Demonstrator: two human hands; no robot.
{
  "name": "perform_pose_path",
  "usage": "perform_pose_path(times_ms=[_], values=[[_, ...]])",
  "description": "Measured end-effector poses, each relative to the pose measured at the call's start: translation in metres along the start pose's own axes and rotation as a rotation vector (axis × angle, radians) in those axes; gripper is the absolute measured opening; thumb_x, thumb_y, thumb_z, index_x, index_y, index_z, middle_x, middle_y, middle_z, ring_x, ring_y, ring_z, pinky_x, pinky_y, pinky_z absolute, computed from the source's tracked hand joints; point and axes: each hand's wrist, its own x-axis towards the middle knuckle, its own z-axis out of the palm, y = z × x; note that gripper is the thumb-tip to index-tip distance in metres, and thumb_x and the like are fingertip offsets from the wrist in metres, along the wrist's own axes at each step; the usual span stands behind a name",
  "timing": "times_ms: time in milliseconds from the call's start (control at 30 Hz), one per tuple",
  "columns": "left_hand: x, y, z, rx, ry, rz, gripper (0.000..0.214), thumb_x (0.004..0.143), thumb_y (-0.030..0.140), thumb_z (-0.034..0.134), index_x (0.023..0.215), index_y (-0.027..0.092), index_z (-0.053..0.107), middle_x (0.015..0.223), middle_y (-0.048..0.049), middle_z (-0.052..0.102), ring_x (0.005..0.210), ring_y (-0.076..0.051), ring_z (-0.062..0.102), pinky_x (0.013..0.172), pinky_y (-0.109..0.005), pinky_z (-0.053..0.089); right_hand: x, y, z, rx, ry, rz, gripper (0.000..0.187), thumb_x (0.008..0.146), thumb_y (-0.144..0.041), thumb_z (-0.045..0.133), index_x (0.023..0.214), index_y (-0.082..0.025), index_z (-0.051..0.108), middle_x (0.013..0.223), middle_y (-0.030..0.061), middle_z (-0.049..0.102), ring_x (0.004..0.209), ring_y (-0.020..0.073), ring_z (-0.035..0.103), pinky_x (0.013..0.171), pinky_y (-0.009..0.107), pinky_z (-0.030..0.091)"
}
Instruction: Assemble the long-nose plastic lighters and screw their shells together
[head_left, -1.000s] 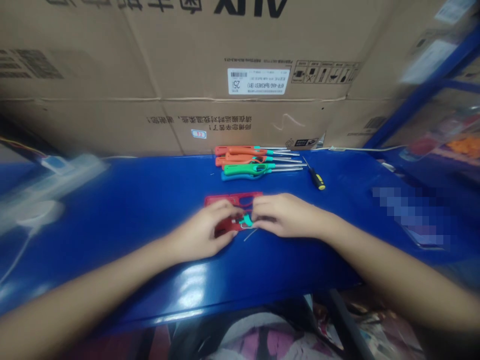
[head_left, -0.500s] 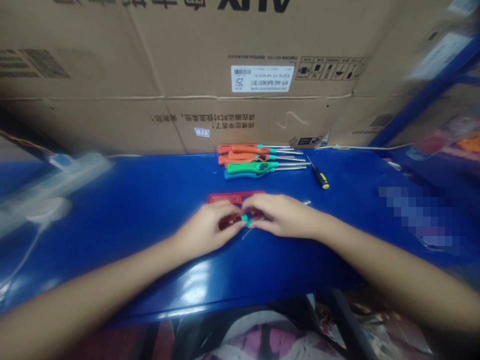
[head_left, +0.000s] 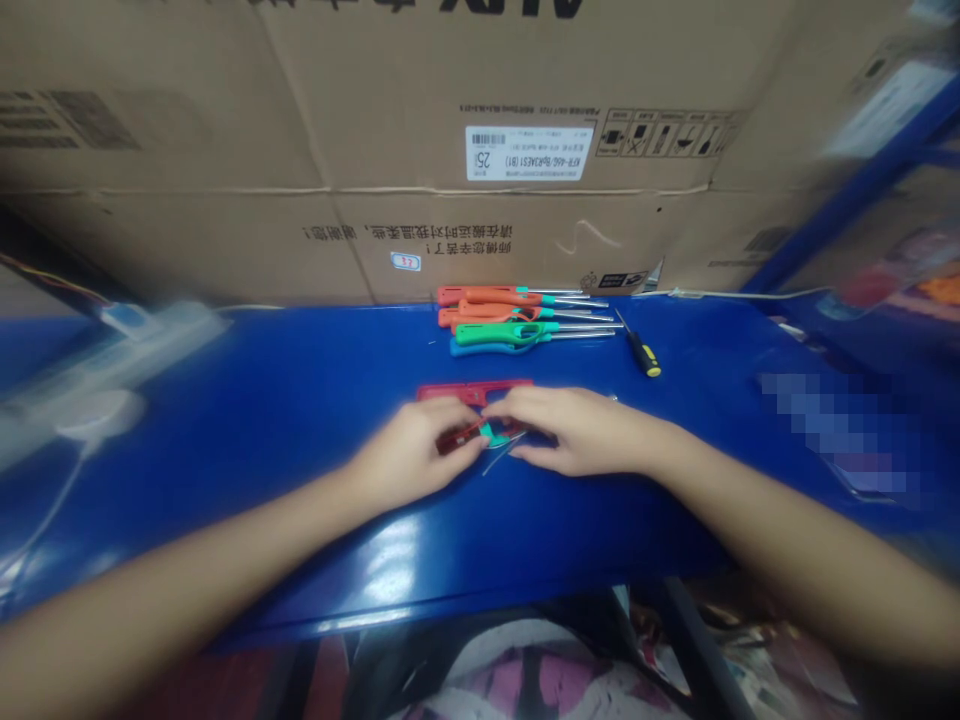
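Both of my hands meet at the middle of the blue table (head_left: 300,400). My left hand (head_left: 409,455) pinches the left end of a red lighter body (head_left: 459,437) with a teal trigger part (head_left: 495,436). My right hand (head_left: 574,428) closes over its right end, fingers curled on it. A thin metal wire (head_left: 499,457) sticks out below them. A separate red shell half (head_left: 472,390) lies flat just behind my fingers.
A pile of finished long lighters (head_left: 510,320), orange, green and blue, lies at the back. A black and yellow screwdriver (head_left: 641,352) rests to their right. Big cardboard boxes (head_left: 480,150) wall the rear. A white power strip (head_left: 112,350) sits at left.
My hands have stayed on the red lighter body, shifting only slightly; the view has drifted a little.
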Motion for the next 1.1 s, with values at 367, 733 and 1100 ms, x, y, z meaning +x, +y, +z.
perform_pose_path(times_ms=[367,733,1100], values=[[0.001,0.000,-0.004,0.064,0.042,0.081,0.031,0.093,0.033,0.065,0.120,0.018,0.063,0.110,-0.0085,0.068,0.087,-0.019,0.064,0.076,-0.030,0.054,0.000,0.002,-0.002,-0.064,0.012,0.052,0.049,0.091,-0.023,0.061,0.139,-0.022,0.050,0.132,0.0104,0.058,0.104,0.0231,0.065,0.084,0.035,0.054],[0.001,0.004,-0.012,0.119,-0.093,0.185,0.020,0.095,0.021,0.056,0.114,0.019,0.062,0.115,-0.0081,0.068,0.112,-0.024,0.061,0.099,-0.039,0.050,0.001,0.006,0.000,-0.144,-0.003,-0.036,0.013,0.094,-0.021,0.056,0.106,-0.022,0.062,0.117,0.0052,0.059,0.087,0.0167,0.061,0.072,0.028,0.046],[0.001,0.000,-0.012,0.272,-0.124,0.273,0.025,0.100,0.025,0.051,0.119,0.025,0.068,0.140,-0.0084,0.058,0.125,-0.027,0.057,0.103,-0.043,0.051,0.002,0.007,-0.004,0.050,0.040,0.031,0.008,0.087,-0.012,0.058,0.091,-0.019,0.060,0.089,0.0003,0.062,0.071,0.0121,0.052,0.064,0.023,0.037]])
